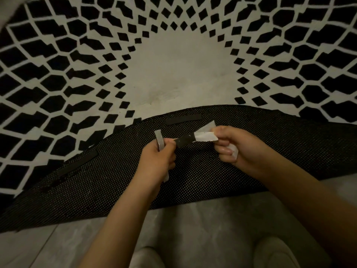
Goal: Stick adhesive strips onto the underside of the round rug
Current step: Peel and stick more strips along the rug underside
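Observation:
The round rug [173, 64] lies on the floor with its near edge folded over, showing the dark dotted underside [193, 171]. Two black adhesive strips are stuck on that underside, one [183, 119] near the fold's top and another [79, 163] at the left. Above the underside, my left hand [157, 159] and my right hand [234, 145] hold a third black strip [184, 141] stretched between them. The left hand pinches its left end along with a grey-white backing piece [160, 140]. The right hand grips the white backing paper [205, 133] at the strip's right end.
Grey floor [193, 229] runs along the bottom of the view below the folded rug. My two knees [276, 252] show at the bottom edge. The rug's black-and-white patterned top fills the upper part of the view.

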### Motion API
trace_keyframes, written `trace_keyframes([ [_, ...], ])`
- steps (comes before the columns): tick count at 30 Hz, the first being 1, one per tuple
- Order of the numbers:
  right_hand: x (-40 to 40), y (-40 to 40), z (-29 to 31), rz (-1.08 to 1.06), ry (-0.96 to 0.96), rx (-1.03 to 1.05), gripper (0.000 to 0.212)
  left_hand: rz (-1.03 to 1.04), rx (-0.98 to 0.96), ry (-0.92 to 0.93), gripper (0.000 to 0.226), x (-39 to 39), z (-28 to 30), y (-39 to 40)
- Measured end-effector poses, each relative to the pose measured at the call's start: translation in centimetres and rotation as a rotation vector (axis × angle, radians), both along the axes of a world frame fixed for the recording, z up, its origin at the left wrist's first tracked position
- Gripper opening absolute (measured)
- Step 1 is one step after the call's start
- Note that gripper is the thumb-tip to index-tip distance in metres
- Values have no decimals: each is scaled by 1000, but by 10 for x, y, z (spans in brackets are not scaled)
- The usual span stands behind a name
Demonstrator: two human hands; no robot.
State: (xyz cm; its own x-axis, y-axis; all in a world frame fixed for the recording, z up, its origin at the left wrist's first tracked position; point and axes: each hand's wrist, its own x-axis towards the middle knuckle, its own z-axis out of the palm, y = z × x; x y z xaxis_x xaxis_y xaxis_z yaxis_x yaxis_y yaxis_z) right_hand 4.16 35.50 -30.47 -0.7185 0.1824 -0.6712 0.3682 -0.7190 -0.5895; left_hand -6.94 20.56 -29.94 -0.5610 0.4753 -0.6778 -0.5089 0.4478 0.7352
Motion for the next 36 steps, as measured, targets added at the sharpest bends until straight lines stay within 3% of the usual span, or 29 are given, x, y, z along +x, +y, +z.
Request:
trace_keyframes([
  [2,-2,-2,-1,-32,-40,36,3,-81,-127,183,17,-1,-4,-1],
  [4,-3,-5,-4,-72,-117,111,12,-227,-259,517,13,1,-10,-1],
  [6,-5,-10,-8,-131,-168,165,19,-265,-305,672,12,6,-13,0],
  [11,-6,-5,-9,-345,-148,91,24,-230,-455,705,14,-10,-23,-8],
  [14,-8,5,-5,-357,-133,140,22,-241,-493,688,12,-19,-25,-16],
  [19,-13,-2,-4,-363,-18,-42,19,-278,-545,718,13,-18,-27,-18],
  [25,-3,-1,-10,-155,-118,240,24,-235,-559,683,14,-20,-31,-30],
  [31,7,55,3,-502,-118,293,21,-129,-699,693,14,-46,-24,-53],
  [36,-10,28,4,-332,-195,358,20,-218,-561,764,11,-29,-20,-24],
])
